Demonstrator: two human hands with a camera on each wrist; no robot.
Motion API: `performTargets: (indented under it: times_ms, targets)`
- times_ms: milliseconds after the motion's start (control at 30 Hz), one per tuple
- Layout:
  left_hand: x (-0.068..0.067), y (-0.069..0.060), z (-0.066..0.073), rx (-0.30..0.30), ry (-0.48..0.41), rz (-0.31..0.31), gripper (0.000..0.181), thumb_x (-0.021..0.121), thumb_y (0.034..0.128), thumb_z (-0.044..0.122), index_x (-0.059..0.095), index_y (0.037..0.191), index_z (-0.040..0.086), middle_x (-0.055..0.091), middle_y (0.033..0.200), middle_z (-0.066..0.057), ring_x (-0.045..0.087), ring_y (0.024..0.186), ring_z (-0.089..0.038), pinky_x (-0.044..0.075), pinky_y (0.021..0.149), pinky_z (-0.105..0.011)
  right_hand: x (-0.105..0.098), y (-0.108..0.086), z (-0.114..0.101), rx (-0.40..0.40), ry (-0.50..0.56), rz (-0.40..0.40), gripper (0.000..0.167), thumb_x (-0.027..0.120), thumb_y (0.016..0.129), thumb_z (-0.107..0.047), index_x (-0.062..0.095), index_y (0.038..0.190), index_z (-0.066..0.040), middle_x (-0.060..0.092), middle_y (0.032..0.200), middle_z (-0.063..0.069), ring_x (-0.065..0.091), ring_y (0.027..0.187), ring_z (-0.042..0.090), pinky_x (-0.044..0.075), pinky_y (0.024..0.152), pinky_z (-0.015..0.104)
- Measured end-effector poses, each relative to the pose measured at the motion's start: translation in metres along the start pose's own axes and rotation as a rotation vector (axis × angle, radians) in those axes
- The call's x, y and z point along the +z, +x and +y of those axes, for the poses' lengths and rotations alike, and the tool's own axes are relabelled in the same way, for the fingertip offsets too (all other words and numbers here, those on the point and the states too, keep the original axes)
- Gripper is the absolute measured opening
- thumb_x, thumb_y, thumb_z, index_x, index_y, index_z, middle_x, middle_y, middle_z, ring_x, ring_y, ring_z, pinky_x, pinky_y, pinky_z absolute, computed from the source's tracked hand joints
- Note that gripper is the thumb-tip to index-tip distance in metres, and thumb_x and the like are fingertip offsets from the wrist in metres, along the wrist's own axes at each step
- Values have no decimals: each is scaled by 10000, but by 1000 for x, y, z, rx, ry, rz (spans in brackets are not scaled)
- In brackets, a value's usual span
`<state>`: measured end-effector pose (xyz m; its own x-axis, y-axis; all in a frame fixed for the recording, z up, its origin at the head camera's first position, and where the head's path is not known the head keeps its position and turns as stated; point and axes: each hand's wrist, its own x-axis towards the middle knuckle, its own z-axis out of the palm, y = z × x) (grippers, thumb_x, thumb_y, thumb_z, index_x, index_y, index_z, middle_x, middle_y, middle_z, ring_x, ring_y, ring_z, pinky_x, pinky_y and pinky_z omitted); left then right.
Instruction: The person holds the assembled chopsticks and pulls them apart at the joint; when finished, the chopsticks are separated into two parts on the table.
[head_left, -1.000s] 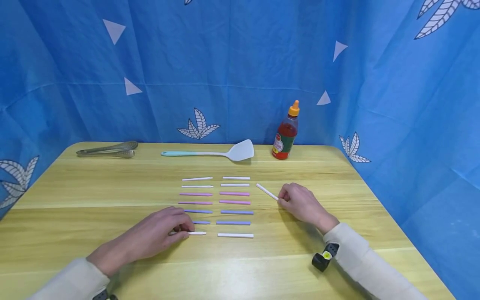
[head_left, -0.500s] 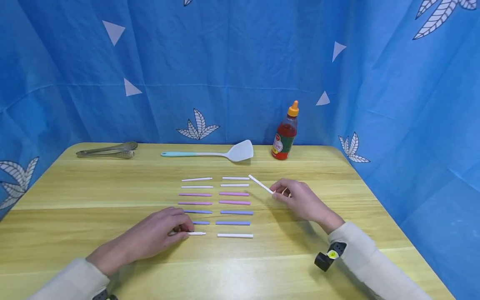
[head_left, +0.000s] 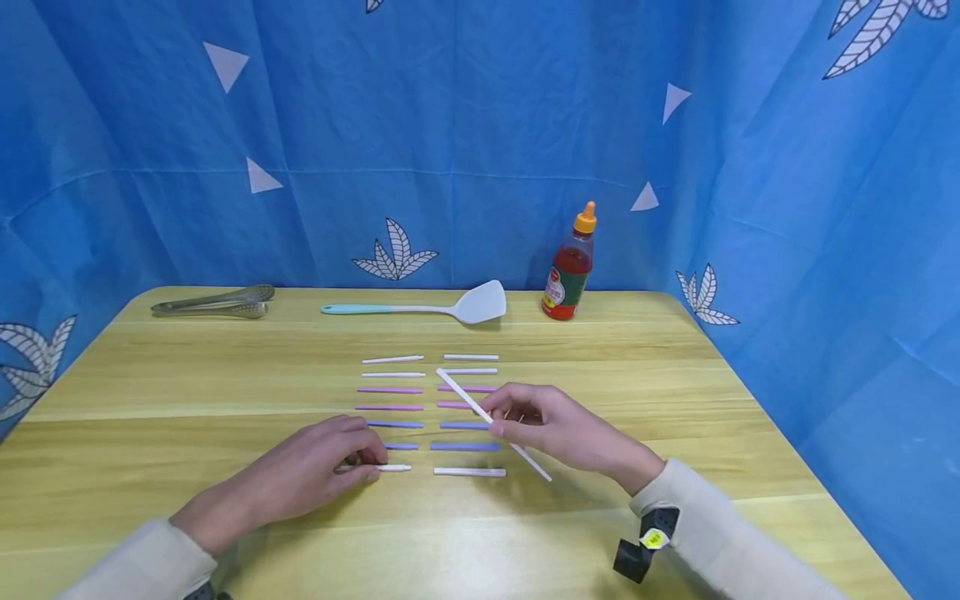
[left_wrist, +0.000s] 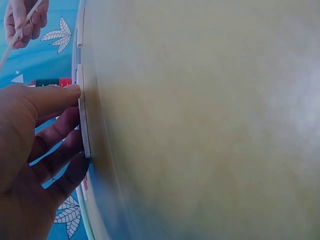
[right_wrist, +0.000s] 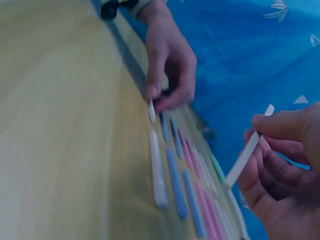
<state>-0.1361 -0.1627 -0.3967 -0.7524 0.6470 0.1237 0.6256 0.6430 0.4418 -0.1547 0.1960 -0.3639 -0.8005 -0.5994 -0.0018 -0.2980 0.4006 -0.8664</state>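
My left hand (head_left: 322, 458) pinches a short white stick (head_left: 393, 467) with a narrower right end. That stick lies at the table surface, and the fingers cover its left part; in the left wrist view the thumb and fingers reach along the same stick (left_wrist: 84, 120). My right hand (head_left: 547, 425) pinches a long thin white stick (head_left: 461, 393) near its middle, tilted above the right column of sticks. Beneath it lie pink sticks (head_left: 480, 388), blue sticks (head_left: 465, 447) and a white stick (head_left: 469, 472). The right wrist view shows the held stick (right_wrist: 243, 161) between thumb and fingers.
A left column of white, pink (head_left: 390, 407) and blue sticks lies beyond my left hand. At the back of the wooden table (head_left: 600, 342) are metal tongs (head_left: 213, 302), a white turner (head_left: 480, 303) and a sauce bottle (head_left: 568, 271). A blue curtain (head_left: 450, 125) hangs behind.
My right hand has lifted the long white stick and carried it left and nearer, over the right column. More of the stick shows on both sides of the fingers. My left hand stays put.
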Motion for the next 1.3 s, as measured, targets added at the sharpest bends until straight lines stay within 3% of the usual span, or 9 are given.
performTargets:
  times_ms: [233, 400, 533, 667, 833, 933, 1067, 1300]
  targets:
    - [-1, -1, 2, -17, 39, 24, 83, 738, 1060, 248, 755, 1098, 320, 650, 1042, 226, 584, 954, 40, 590, 884, -317, 23, 10, -5, 35, 305, -84, 337, 664, 1097, -138, 613, 1344, 86, 643, 1238, 282, 716, 942, 197, 642, 866, 322]
    - [0, -1, 8, 4, 54, 64, 76, 722, 1071, 273, 775, 1112, 310, 688, 1078, 221, 630, 1009, 2, 608, 932, -357, 39, 18, -5, 44, 422, -91, 296, 673, 1071, -66, 567, 1272, 124, 674, 1153, 137, 781, 960, 205, 668, 916, 427]
    - [1, 1, 17, 28, 24, 79, 136, 653, 1113, 353, 778, 1121, 301, 698, 1070, 232, 622, 1005, 16, 601, 914, -339, 51, 21, -3, 40, 467, -76, 242, 711, 1042, -36, 595, 1220, 80, 750, 1077, 62, 785, 982, 169, 663, 907, 367]
    - [-1, 3, 26, 31, -53, 70, 233, 577, 1139, 432, 771, 1086, 313, 657, 960, 239, 582, 910, 24, 558, 796, -282, 61, 24, -5, -3, 455, -38, 214, 765, 1003, -28, 636, 1152, 53, 767, 1023, 25, 761, 927, 136, 627, 853, 267]
    - [-2, 5, 32, 58, -150, 47, 178, 638, 1119, 359, 774, 1038, 278, 639, 860, 211, 532, 800, 11, 484, 686, -223, 69, 26, -7, -27, 458, 7, 202, 792, 977, -16, 657, 1106, 62, 721, 985, -9, 704, 862, 111, 616, 805, 224]
    - [-2, 5, 32, 79, -162, 45, 162, 658, 1112, 319, 787, 1046, 248, 678, 891, 194, 542, 808, 30, 501, 685, -215, 69, 26, -7, -19, 453, 16, 186, 786, 988, -35, 671, 1100, 60, 700, 982, -5, 688, 850, 106, 633, 801, 241]
    - [-1, 5, 31, 64, -175, 52, 133, 683, 1099, 302, 781, 1036, 237, 695, 901, 176, 581, 806, 39, 552, 698, -213, 65, 22, -6, 4, 416, -2, 188, 736, 1043, -141, 731, 1146, 16, 725, 994, 17, 694, 841, 133, 635, 821, 274]
    - [-1, 4, 29, 29, -156, 76, 44, 737, 1062, 265, 751, 1023, 274, 635, 876, 206, 557, 763, 23, 535, 660, -207, 58, 18, -2, 8, 226, -22, 209, 733, 1045, -195, 812, 1198, -76, 805, 1041, 69, 702, 824, 111, 604, 751, 227]
